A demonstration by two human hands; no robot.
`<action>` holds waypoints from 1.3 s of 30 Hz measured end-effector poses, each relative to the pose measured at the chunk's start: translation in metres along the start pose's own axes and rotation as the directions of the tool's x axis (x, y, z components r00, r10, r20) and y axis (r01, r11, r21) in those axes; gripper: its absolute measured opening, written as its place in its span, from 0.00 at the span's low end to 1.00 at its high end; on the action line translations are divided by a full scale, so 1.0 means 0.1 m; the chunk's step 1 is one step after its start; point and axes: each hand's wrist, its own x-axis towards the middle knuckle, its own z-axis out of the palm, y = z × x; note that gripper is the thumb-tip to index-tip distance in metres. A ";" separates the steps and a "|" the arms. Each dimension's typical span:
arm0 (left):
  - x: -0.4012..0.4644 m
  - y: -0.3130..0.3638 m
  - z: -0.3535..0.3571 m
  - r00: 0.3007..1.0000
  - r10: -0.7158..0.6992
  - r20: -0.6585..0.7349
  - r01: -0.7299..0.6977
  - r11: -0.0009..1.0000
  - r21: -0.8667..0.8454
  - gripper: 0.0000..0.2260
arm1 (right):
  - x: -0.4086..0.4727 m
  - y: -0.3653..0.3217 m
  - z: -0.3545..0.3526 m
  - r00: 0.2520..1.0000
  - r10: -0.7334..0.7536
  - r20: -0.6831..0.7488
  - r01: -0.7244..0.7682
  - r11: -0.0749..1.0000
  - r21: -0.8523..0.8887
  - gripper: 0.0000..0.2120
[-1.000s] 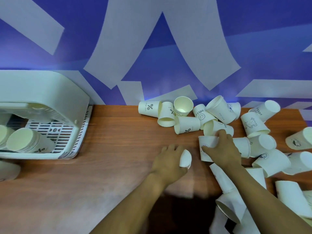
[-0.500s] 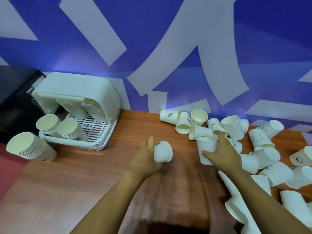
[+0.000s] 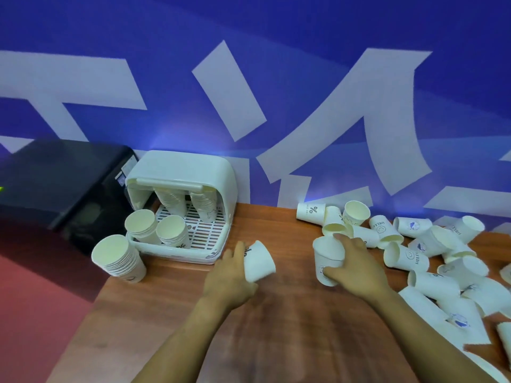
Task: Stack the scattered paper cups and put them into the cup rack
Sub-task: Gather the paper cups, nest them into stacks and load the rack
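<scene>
Left hand [image 3: 231, 277] grips one paper cup [image 3: 258, 261] on its side, just right of the cup rack [image 3: 193, 189], fingers curled round it. Right hand [image 3: 352, 268] holds a second cup [image 3: 327, 257], thumb below, fingers over its rim. Loose cups [image 3: 431, 261] lie scattered across the right part of the counter [image 3: 304, 327]. Rack holds several stacks; another stack [image 3: 119, 258] stands on the counter at its left corner

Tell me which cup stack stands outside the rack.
The tall cup stack on the table's left corner, just left of the cup rack; the other stacks sit inside the rack.
</scene>
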 end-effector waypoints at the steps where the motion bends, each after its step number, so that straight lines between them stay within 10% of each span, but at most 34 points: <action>1: -0.01 -0.08 -0.07 1.000 0.008 -0.004 -0.008 1.000 -0.008 0.35 | -0.03 -0.11 0.04 1.000 -0.004 0.003 0.004 1.000 0.003 0.38; 19: 0.08 -1.58 -1.22 0.990 0.024 -0.137 -0.009 0.994 0.112 0.31 | -0.16 -2.18 0.94 0.994 -0.112 -0.004 0.112 0.992 0.066 0.34; 39: 0.68 -2.17 -1.95 0.985 -0.058 -0.162 0.022 0.976 -0.215 0.31 | 0.34 -3.15 1.37 0.983 -0.183 0.023 0.181 0.982 0.059 0.38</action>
